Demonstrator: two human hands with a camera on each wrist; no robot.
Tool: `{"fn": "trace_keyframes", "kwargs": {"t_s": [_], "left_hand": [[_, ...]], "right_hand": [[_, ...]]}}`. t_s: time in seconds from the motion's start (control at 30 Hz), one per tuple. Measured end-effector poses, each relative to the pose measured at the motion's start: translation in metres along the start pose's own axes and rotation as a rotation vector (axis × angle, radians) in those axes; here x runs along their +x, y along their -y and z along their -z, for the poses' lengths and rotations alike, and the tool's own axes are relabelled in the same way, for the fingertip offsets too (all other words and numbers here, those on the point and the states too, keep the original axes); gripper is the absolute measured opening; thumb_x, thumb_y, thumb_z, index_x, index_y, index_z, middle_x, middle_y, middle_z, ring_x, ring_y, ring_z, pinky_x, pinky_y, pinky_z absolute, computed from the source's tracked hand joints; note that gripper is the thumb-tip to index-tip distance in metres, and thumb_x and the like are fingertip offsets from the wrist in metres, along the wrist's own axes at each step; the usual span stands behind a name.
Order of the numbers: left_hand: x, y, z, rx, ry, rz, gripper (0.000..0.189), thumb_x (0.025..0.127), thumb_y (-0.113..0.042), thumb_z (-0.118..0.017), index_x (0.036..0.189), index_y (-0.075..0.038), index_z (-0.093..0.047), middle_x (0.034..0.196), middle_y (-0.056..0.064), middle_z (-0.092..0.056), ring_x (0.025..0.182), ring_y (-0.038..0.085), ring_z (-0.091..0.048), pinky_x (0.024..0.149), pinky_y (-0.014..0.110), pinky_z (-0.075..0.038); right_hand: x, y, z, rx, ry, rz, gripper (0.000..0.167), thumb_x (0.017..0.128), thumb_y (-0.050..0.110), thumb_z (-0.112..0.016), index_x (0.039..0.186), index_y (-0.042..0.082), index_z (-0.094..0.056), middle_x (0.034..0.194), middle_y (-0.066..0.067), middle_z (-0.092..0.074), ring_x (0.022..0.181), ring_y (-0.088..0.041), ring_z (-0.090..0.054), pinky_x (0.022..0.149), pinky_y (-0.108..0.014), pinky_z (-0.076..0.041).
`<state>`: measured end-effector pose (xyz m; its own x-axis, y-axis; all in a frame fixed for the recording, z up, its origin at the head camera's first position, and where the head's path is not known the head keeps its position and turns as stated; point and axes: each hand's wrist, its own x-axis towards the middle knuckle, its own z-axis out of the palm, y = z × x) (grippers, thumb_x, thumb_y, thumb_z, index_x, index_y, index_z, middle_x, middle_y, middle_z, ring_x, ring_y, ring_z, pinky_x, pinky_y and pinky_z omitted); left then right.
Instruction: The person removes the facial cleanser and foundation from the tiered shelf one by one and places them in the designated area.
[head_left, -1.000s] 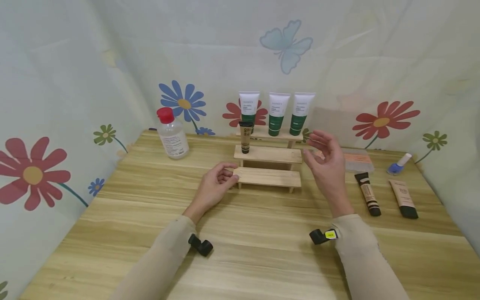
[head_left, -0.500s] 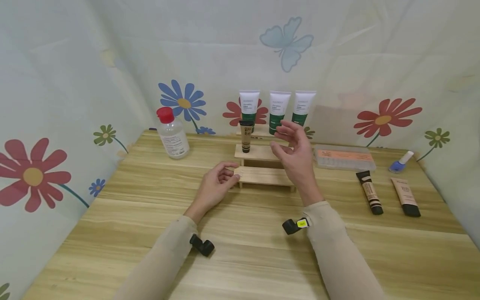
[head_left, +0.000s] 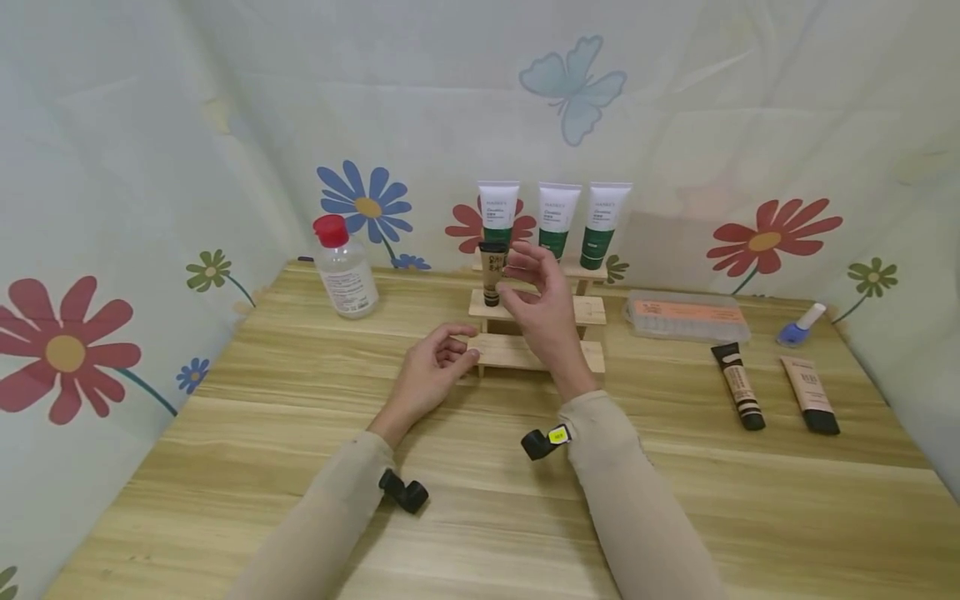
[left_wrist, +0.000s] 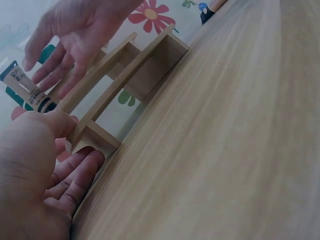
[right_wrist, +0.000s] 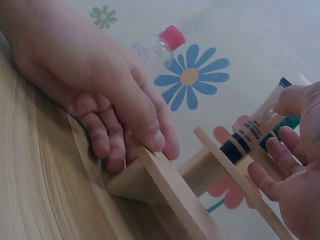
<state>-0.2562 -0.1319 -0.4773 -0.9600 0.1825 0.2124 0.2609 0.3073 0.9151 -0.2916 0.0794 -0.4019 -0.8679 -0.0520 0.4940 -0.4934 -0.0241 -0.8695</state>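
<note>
A three-step wooden stand is on the table. My left hand holds the left end of its lowest step, thumb on top and fingers below in the left wrist view. On the middle step a small gold-beige tube with a dark cap stands upright, cap down. My right hand is beside this tube, thumb and fingers apart around its right side; in the right wrist view the thumb overlaps the tube's upper part, and contact cannot be told. Three white-and-green tubes stand on the top step.
A clear bottle with a red cap stands left of the stand. To the right are a clear flat box, a blue nail polish bottle, a black-and-beige tube and a beige tube. A flowered curtain hangs behind the table.
My right hand has moved left from the stand's right side, across the middle step, to the small gold-beige tube. The left hand has stayed at the lowest step's left end.
</note>
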Motion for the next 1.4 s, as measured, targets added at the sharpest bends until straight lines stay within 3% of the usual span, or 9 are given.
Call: {"fn": "trace_keyframes", "kwargs": {"t_s": [0.33,0.63,0.9,1.13,1.4], "left_hand": [[0.000,0.000,0.000,-0.003,0.002,-0.003,0.034,0.108,-0.025,-0.078,0.140,-0.017,-0.072,0.111,0.007,-0.080,0.098,0.021,-0.075,0.082,0.025,-0.058],[-0.001,0.001,0.001,-0.004,-0.003,0.010,0.032,0.108,-0.024,-0.078,0.139,-0.018,-0.073,0.111,0.008,-0.080,0.099,0.021,-0.075,0.084,0.024,-0.058],[0.000,0.001,0.000,0.002,-0.004,0.011,0.032,0.108,-0.026,-0.078,0.138,-0.018,-0.073,0.110,0.008,-0.080,0.098,0.022,-0.076,0.081,0.024,-0.058],[0.001,0.002,-0.001,-0.007,0.005,0.009,0.033,0.108,-0.025,-0.078,0.139,-0.017,-0.073,0.110,0.010,-0.080,0.097,0.024,-0.076,0.080,0.023,-0.058],[0.001,0.002,0.000,-0.002,0.002,0.017,0.032,0.108,-0.025,-0.078,0.139,-0.018,-0.073,0.110,0.010,-0.079,0.096,0.024,-0.076,0.080,0.024,-0.058]], "right_hand": [[0.004,-0.007,-0.015,-0.021,-0.012,-0.008,0.051,0.103,-0.004,-0.073,0.150,0.006,-0.057,0.139,-0.017,-0.066,0.125,-0.028,-0.067,0.098,-0.038,-0.059],[0.003,-0.012,-0.020,-0.095,0.000,-0.005,0.047,0.103,-0.003,-0.074,0.145,0.009,-0.057,0.133,-0.013,-0.068,0.121,-0.026,-0.069,0.095,-0.037,-0.060],[0.002,-0.006,-0.016,-0.074,0.002,0.007,0.047,0.104,-0.004,-0.074,0.145,0.010,-0.056,0.132,-0.013,-0.067,0.120,-0.028,-0.067,0.098,-0.049,-0.059],[0.003,0.013,-0.008,-0.068,-0.009,0.009,0.047,0.103,-0.004,-0.073,0.145,0.010,-0.055,0.133,-0.013,-0.067,0.118,-0.027,-0.066,0.096,-0.045,-0.058],[0.001,0.038,0.015,-0.077,-0.014,0.071,0.050,0.102,-0.007,-0.074,0.146,0.006,-0.055,0.130,-0.014,-0.068,0.115,-0.024,-0.067,0.095,-0.047,-0.059]]}}
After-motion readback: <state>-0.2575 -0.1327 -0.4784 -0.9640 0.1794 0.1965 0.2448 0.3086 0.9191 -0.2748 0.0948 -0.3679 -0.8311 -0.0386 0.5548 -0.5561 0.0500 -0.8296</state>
